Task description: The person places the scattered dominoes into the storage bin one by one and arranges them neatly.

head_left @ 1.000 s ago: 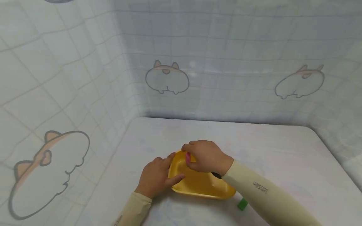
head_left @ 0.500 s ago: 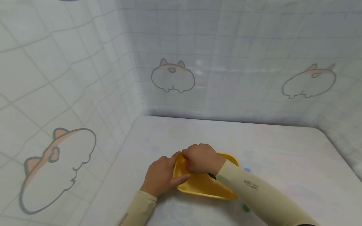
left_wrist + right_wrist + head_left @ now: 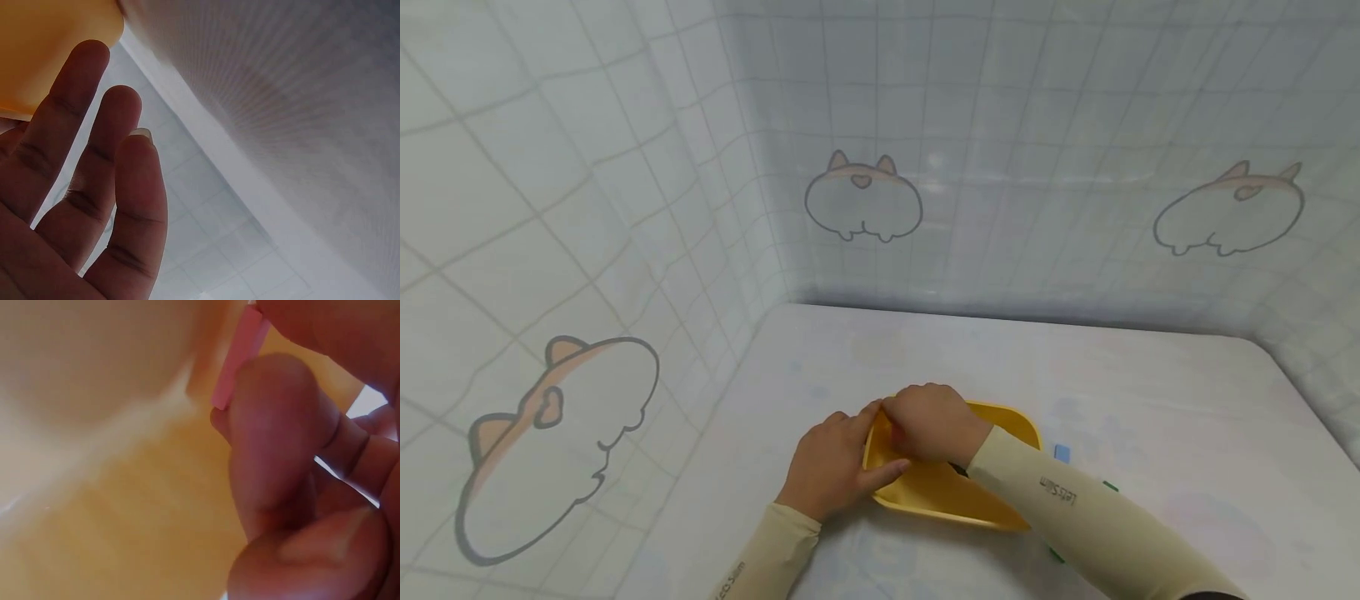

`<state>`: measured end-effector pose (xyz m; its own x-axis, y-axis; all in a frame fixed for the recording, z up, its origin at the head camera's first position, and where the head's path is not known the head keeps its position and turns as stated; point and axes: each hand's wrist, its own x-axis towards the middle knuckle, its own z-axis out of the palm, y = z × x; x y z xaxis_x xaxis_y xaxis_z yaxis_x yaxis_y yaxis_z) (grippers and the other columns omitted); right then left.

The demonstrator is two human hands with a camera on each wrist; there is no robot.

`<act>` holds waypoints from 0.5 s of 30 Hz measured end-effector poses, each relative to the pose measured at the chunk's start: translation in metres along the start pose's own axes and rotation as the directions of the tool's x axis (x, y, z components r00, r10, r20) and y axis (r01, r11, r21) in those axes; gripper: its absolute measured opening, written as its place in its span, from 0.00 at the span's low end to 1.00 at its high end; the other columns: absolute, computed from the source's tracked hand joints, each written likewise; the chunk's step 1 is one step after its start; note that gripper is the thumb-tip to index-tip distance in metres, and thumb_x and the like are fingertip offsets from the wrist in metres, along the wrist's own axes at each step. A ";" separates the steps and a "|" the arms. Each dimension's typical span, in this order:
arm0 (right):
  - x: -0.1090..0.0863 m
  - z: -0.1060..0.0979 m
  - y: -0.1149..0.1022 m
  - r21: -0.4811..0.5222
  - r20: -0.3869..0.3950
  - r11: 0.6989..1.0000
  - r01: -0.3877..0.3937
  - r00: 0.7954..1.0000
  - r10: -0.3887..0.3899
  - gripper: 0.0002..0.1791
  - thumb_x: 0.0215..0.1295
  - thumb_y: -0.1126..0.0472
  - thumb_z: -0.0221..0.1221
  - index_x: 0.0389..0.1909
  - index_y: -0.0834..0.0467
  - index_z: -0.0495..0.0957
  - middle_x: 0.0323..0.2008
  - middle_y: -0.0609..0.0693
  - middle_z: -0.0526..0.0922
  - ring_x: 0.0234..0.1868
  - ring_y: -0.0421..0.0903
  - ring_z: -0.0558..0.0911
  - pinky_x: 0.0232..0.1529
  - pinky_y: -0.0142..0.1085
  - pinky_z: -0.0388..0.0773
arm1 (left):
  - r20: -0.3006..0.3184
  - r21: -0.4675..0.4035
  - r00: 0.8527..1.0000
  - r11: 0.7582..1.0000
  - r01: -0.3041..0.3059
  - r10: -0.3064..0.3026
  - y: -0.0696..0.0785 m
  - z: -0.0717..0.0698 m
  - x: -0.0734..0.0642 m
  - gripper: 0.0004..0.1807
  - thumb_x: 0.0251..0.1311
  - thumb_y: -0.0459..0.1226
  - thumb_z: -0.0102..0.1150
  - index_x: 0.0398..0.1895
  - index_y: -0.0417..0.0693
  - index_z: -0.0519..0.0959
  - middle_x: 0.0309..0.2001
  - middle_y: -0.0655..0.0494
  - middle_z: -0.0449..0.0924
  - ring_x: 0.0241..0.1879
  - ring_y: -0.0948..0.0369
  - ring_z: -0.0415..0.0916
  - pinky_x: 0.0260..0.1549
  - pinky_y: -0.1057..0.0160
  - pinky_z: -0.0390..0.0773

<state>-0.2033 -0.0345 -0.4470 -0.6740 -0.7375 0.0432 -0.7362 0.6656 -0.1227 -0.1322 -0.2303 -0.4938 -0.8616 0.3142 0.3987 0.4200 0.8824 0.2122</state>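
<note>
A shallow yellow plastic tray [image 3: 955,500] rests on the white table, mostly behind my right forearm. My left hand [image 3: 831,467] holds its left side, thumb over the rim and fingers along the outside. Three fingers of that hand extend in the left wrist view beside the tray. Inside the tray's left part, my right hand [image 3: 934,423] pinches a small pink block [image 3: 240,356] between thumb and fingers. The block stands close to the tray's wall in the right wrist view; whether it touches is unclear. From the head, the right hand mostly covers it.
Right of the tray lie a small blue block [image 3: 1062,453] and a green piece [image 3: 1110,486], partly covered by the right sleeve. Another green piece [image 3: 1057,556] shows below that forearm. Grid-patterned sheets [image 3: 1022,208] with cartoon animals enclose the table's back and sides.
My right hand has gone lower into the tray's left corner with the pink block. The left hand keeps its hold on the rim. The head view has shifted slightly, uncovering the blue block.
</note>
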 end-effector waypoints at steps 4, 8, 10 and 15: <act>0.002 0.001 -0.001 -0.006 -0.007 1.000 0.003 1.000 -0.003 0.03 0.65 0.56 0.67 0.35 0.47 0.82 0.21 0.36 0.72 0.21 0.40 0.72 0.21 0.36 0.72 | -0.003 0.002 1.000 1.000 0.004 -0.004 0.000 -0.001 0.000 0.54 0.56 0.81 0.50 0.72 0.54 0.76 0.28 0.61 0.79 0.27 0.63 0.72 0.22 0.61 0.72; 0.003 0.005 0.000 -0.020 -0.013 1.000 -0.003 1.000 0.003 0.04 0.64 0.55 0.68 0.34 0.47 0.81 0.21 0.36 0.73 0.21 0.40 0.72 0.20 0.35 0.71 | -0.003 -0.005 1.000 1.000 0.004 -0.004 0.000 0.000 -0.001 0.53 0.56 0.81 0.51 0.72 0.54 0.76 0.29 0.61 0.78 0.27 0.63 0.71 0.23 0.61 0.72; 0.003 0.007 0.000 -0.024 -0.019 1.000 -0.007 1.000 0.006 0.04 0.64 0.55 0.68 0.34 0.47 0.81 0.21 0.36 0.73 0.21 0.40 0.72 0.20 0.36 0.71 | -0.004 -0.010 1.000 1.000 0.001 -0.001 0.000 0.001 0.000 0.53 0.57 0.80 0.51 0.72 0.53 0.76 0.29 0.61 0.79 0.27 0.63 0.72 0.24 0.61 0.73; 0.003 0.008 -0.001 -0.019 -0.022 1.000 -0.016 1.000 0.015 0.05 0.64 0.56 0.68 0.32 0.47 0.80 0.22 0.36 0.73 0.21 0.40 0.72 0.20 0.36 0.71 | -0.012 -0.009 1.000 1.000 -0.007 0.007 -0.001 0.001 0.000 0.53 0.58 0.80 0.50 0.72 0.52 0.75 0.29 0.61 0.79 0.27 0.63 0.72 0.24 0.61 0.73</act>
<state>-0.2039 -0.0386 -0.4544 -0.6862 -0.7246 0.0636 -0.7266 0.6790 -0.1046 -0.1325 -0.2306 -0.4952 -0.8551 0.3161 0.4110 0.4286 0.8770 0.2171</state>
